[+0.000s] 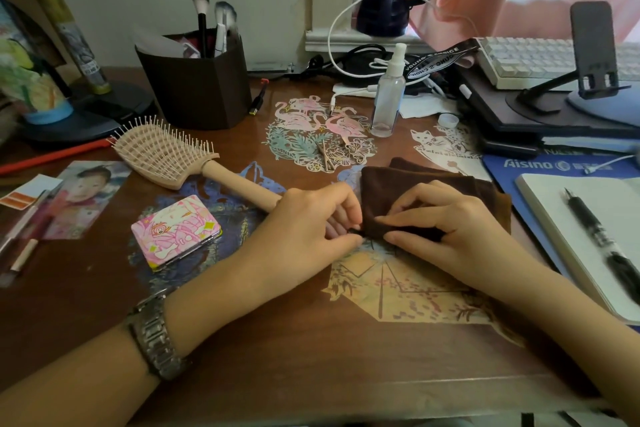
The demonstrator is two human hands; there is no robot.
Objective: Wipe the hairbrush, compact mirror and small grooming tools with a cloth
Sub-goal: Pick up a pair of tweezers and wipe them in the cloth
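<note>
While both hands pinch its near edge, the left hand & right hand each keep a narrow grip on the dark brown folded cloth, centre-right on the bench. Beige vented hairbrush and pink compact mirror lie to the left; small metal tools behind. Wood top w/ paper cutouts, cluttered.

**Surfaces on the desk**

We see a glossy dark wood desk. At ten o'clock lies a matt peach plastic brush; at nine, a shiny printed compact. The brown cloth at two looks soft and napped. Our watch at seven is brushed metal.
</note>
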